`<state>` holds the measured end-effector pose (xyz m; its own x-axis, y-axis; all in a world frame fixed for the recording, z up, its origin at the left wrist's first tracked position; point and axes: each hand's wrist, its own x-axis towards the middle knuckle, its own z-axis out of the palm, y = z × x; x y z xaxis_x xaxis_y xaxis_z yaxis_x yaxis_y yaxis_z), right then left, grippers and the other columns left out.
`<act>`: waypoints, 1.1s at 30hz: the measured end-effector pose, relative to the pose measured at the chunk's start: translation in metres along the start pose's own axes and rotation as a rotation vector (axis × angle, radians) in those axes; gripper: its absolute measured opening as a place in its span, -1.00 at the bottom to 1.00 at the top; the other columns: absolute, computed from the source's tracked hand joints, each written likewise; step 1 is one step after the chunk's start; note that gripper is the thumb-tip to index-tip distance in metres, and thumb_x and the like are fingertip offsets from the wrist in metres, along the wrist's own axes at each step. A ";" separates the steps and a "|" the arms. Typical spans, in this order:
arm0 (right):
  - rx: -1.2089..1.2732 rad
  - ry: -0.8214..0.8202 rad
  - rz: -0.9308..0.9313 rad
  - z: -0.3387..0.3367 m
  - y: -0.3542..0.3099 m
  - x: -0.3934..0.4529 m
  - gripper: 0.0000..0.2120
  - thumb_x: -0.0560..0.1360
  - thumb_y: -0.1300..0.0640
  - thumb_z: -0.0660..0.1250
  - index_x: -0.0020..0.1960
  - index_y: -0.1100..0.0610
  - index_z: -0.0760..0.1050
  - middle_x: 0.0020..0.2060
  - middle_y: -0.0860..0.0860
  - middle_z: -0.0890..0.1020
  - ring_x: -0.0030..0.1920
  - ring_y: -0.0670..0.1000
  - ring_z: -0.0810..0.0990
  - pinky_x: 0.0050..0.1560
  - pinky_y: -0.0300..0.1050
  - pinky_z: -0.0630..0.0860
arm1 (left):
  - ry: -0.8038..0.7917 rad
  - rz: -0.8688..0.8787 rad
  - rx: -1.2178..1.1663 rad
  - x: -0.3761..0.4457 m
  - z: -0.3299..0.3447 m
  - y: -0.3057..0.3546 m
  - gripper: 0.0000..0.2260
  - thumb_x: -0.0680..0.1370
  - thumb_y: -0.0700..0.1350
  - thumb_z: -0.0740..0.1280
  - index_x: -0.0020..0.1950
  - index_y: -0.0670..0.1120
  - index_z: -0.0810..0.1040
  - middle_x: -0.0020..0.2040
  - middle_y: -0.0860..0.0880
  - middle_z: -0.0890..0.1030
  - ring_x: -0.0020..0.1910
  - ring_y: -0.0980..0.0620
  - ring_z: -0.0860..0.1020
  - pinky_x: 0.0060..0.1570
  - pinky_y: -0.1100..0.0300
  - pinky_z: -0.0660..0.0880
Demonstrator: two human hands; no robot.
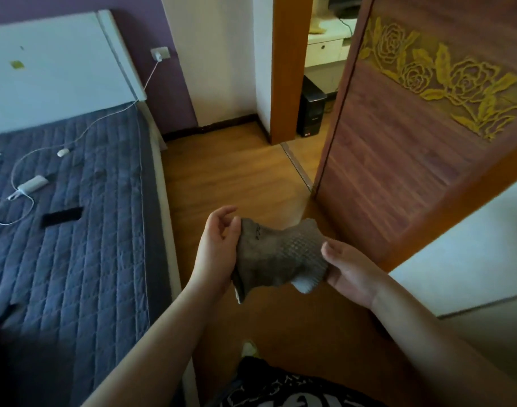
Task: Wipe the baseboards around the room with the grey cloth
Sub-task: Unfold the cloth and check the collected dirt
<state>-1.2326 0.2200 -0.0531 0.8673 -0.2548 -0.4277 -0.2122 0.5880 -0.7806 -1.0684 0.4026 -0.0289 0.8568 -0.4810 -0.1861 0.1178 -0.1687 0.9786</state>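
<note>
Stretching between both hands, the grey cloth (pixel 276 254) is hanging in the air above the wooden floor (pixel 222 177), just beside the bed (pixel 75 230). The left hand (pixel 219 245) is pinching the cloth's left edge with curled fingers, and the right hand (pixel 348 268) is gripping its right edge, thumb on top. Below them, white lettering is showing on dark clothing, too blurred to read. On the bed's blue quilt a white charger (pixel 32 183) and cable are lying near a black strip (pixel 62 216). Farther off, the dark baseboard (pixel 222 124) is running along the purple wall to the doorway, past the open door (pixel 413 142) carved with yellow roses.
</note>
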 end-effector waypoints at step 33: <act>-0.461 0.169 -0.274 -0.069 -0.207 0.377 -0.57 0.46 -0.23 0.30 0.23 -0.07 0.60 0.08 -0.10 0.66 0.09 -0.09 0.64 -0.05 -0.27 0.52 | -0.053 -0.424 -0.482 0.365 0.061 0.058 -0.58 0.44 0.07 0.47 0.25 -0.03 0.56 0.10 -0.16 0.68 0.06 -0.16 0.68 -0.09 0.02 0.62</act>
<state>-0.8925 -0.0509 -0.0847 0.8420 -0.4929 -0.2192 -0.1976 0.0964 -0.9755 -0.7794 0.1645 -0.0452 0.6620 -0.5011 -0.5574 0.6635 0.0460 0.7467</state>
